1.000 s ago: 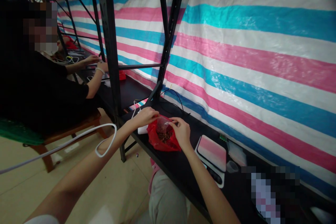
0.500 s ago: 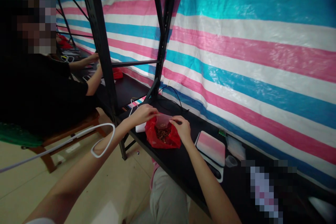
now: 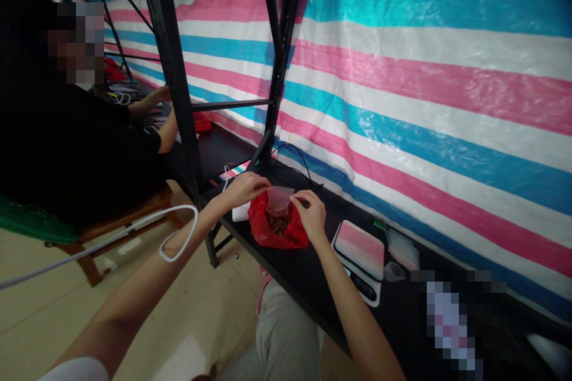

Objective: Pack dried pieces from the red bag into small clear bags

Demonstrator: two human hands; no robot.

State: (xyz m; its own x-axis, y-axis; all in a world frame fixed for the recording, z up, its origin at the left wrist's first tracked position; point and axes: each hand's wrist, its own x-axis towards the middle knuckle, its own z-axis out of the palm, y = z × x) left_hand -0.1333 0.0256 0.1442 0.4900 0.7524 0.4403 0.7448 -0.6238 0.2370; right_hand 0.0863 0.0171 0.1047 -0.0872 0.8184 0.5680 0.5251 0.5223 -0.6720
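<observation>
Left hand: the left hand, centre of the frame, comes in from the left, fingers bent and thumb and fingertips pinched together on the upper left corner of the clear bag.
Right hand: the right hand, just right of centre, has its thumb and forefinger closed on the bag's right edge, the other fingers curled.
Clear bag: the small clear bag stretches between both hands at mid-frame — top edge running left to right, body slanting down toward the red bag's opening; thin, flat, see-through film. Whether its mouth is parted, I cannot tell.
Red bag: directly below, the red bag is crinkled, glossy plastic, wider across than front to back, mouth facing up.
Contents: small brown pieces, loose and grainy, inside it.
Bench: the flat black bench has its near edge slanting from mid-frame to the lower right, close to the red bag; a strip of black surface separates that bag from the scale.
Scale: a white scale with a rounded rectangular plate, lower right of centre.
Beyond it: a clear round cup — and flat clear packets toward the striped sheet.
</observation>
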